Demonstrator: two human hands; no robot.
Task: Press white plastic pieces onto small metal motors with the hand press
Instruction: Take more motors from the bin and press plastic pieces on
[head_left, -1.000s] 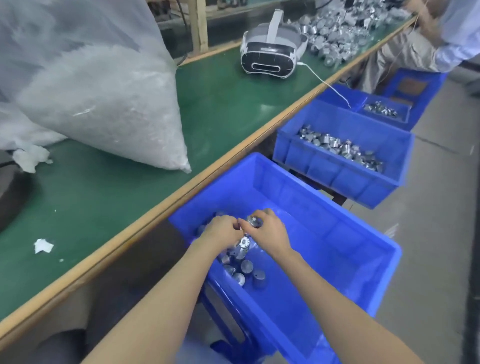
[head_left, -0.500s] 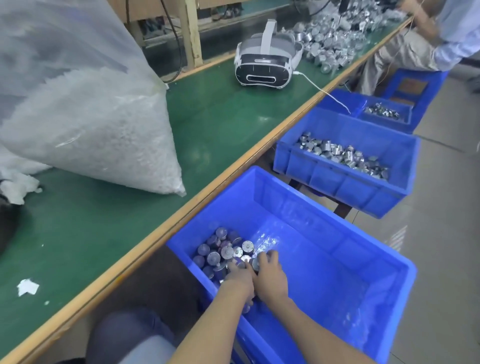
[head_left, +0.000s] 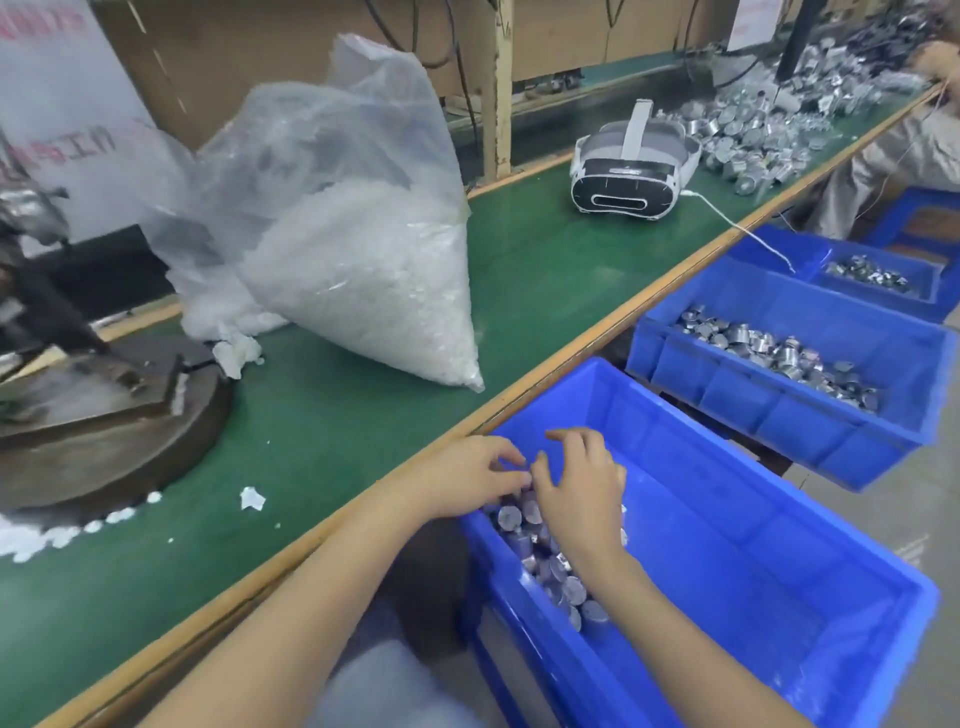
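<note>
Well, my left hand (head_left: 467, 480) and right hand (head_left: 579, 493) meet fingertip to fingertip, fingers curled, over the motors (head_left: 550, 566). I cannot tell whether either grips one, as my palms hide it. The motors are short cylinders heaped in the blue bin (head_left: 779, 597) along its left wall. Most have their flat round ends up and axes roughly upright; some are tilted. At eleven o'clock lies the bag of white plastic pieces (head_left: 363, 280); at nine o'clock, the hand press (head_left: 93, 415).
</note>
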